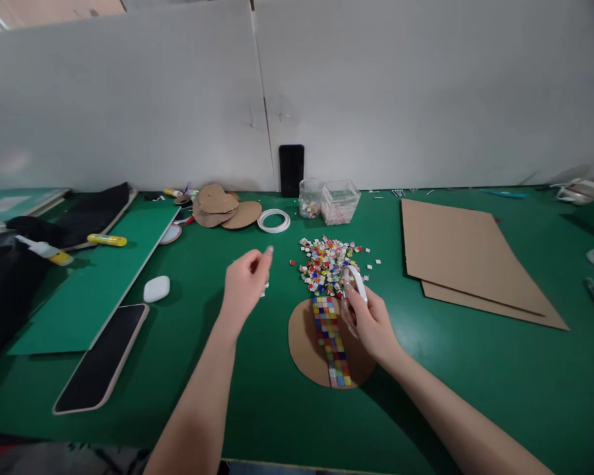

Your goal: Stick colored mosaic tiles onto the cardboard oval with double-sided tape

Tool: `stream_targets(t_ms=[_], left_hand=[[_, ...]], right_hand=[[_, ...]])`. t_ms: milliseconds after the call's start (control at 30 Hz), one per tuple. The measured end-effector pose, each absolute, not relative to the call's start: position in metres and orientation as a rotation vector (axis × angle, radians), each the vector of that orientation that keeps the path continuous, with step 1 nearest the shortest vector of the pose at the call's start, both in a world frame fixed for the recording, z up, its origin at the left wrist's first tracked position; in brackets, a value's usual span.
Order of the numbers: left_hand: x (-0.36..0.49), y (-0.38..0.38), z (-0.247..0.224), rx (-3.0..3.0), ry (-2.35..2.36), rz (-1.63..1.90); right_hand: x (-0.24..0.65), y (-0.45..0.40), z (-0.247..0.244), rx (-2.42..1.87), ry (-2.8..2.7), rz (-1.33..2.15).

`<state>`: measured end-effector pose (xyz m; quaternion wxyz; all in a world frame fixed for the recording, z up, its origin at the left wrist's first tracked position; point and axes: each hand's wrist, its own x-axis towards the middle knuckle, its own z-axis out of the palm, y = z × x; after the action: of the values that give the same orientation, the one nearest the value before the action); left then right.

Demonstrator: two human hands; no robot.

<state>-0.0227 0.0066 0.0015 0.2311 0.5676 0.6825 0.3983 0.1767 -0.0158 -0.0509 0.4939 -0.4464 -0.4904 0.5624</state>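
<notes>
My right hand (371, 323) grips a roll of white tape (359, 285) over the right side of a rounded cardboard piece (304, 343). A band of small coloured mosaic tiles (330, 340) runs down the middle of that cardboard, in rows from its top edge to its bottom edge. My left hand (245, 284) is raised to the left of the cardboard, its fingers curled and the thumb pointing up; whatever it may pinch is too small to make out. Just beyond the cardboard lies a heap of loose mosaic tiles (324, 260).
Behind the heap stand a clear box (340, 203), a clear cup (311, 198) and an upright black phone (292, 171). Cardboard sheets (460, 257) lie right. Leftward are cardboard cutouts (215, 208), a white tape ring (274, 221), an earbud case (157, 289), another phone (101, 363) and a green board (103, 284).
</notes>
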Motion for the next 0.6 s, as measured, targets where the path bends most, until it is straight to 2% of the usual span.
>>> stream_targets(t_ms=[67,233,600], left_hand=[[-0.041,0.007,0.004,1.621,2.013,0.988],[-0.076,0.002,0.007,1.631,1.937,0.511],[-0.083,-0.001,0.006,1.638,2.002,0.256]], right_hand=[[0.177,-0.016,-0.052,-1.065,-1.177,1.390],[0.178,-0.014,-0.054,-1.065,-1.166,1.392],[0.178,-0.013,-0.053,-1.099,-1.186,1.377]])
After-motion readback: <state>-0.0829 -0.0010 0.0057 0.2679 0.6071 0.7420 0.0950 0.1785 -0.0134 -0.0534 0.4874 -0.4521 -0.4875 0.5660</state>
